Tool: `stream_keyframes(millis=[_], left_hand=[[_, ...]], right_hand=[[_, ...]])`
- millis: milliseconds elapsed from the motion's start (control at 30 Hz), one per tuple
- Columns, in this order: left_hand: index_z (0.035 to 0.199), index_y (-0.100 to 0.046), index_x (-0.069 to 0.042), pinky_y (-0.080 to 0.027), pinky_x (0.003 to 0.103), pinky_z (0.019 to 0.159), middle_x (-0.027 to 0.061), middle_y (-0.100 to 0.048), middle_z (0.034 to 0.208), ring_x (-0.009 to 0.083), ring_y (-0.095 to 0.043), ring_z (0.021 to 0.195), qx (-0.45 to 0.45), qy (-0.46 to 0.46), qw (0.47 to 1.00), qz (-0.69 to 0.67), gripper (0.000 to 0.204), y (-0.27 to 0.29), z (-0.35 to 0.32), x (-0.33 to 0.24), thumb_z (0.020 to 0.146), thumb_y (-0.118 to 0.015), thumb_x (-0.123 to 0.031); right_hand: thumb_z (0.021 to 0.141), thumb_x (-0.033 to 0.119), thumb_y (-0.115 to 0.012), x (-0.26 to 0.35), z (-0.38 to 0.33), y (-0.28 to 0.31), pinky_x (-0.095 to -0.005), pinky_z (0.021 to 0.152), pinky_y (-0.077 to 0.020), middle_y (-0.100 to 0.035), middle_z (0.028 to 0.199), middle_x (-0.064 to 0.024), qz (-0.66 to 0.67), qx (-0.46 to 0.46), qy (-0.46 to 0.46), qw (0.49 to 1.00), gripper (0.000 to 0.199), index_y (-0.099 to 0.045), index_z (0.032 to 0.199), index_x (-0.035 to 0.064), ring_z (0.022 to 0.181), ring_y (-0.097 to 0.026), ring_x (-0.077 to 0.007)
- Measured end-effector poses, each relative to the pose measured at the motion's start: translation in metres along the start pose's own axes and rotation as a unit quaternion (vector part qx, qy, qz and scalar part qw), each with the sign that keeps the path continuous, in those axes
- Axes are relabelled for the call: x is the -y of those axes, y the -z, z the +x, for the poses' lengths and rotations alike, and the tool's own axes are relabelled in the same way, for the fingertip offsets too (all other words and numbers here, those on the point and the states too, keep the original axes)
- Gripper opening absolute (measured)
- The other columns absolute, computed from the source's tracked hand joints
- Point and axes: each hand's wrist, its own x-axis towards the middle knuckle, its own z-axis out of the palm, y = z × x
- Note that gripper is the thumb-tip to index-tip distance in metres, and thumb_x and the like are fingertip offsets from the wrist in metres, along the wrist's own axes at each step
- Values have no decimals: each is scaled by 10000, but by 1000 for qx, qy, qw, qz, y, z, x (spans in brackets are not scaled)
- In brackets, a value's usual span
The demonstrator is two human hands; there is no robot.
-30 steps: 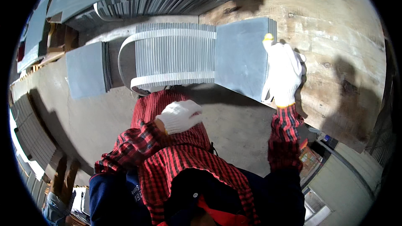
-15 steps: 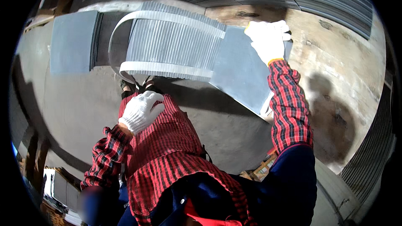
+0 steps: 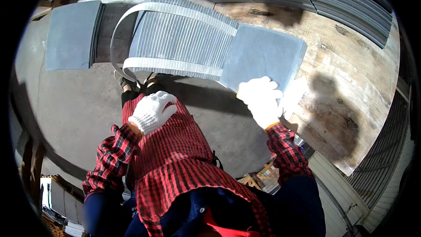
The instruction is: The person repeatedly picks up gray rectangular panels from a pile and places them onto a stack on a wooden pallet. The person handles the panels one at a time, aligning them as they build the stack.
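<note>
The slab (image 3: 265, 52) lies right of centre in the upper half of the frame, its lower edge partly covered by the right hand (image 3: 262, 101), whose fingers are slightly spread on its face; the palm is hidden, so whether it grips cannot be told. A glaring white piece (image 3: 294, 98) beside that hand is hard to make out. The left hand (image 3: 154, 110), loosely curled, thumb apart from fingers, is over the apron (image 3: 171, 149), left of centre.
</note>
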Motion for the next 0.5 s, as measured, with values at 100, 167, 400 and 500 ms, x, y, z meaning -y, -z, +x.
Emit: stream_keyframes(millis=[100, 167, 400, 500], left_hand=[[1074, -659, -37, -526, 434, 859, 164, -667, 1088, 353, -653, 983, 2, 12, 1000, 1, 280, -3, 3, 5, 910, -634, -263], [1079, -660, -34, -526, 435, 858, 177, -667, 1087, 362, -650, 983, -4, 12, 1000, 0, 283, -4, 6, 8, 910, -635, -259], [1075, -646, -40, -530, 423, 825, 159, -668, 1054, 350, -656, 949, -8, 55, 997, -49, 239, -10, -4, 11, 910, -643, -214], [1063, -643, -39, -534, 419, 816, 155, -667, 1039, 347, -659, 941, 10, 82, 995, -59, 217, -15, -8, 14, 914, -642, -197]], right_hand=[[809, 177, -615, -32, 36, -7, -411, 561, -396, -521, 792, -60, 42, -31, 17, 998, 61, -598, 863, 152, 709, -511, -239], [874, 196, -555, -31, 64, -73, -554, 995, -377, -571, 1168, -185, 41, -131, -24, 990, 342, -594, 1182, 52, 1117, -518, -442], [791, 91, -603, -13, 204, -145, -585, 1041, -324, -535, 1253, -280, 155, -136, 2, 978, 337, -630, 1112, -6, 1218, -438, -479], [837, 199, -644, 0, 224, -117, -603, 927, -376, -523, 1181, -258, 171, -33, -81, 981, 285, -673, 1042, 3, 1100, -468, -422]])
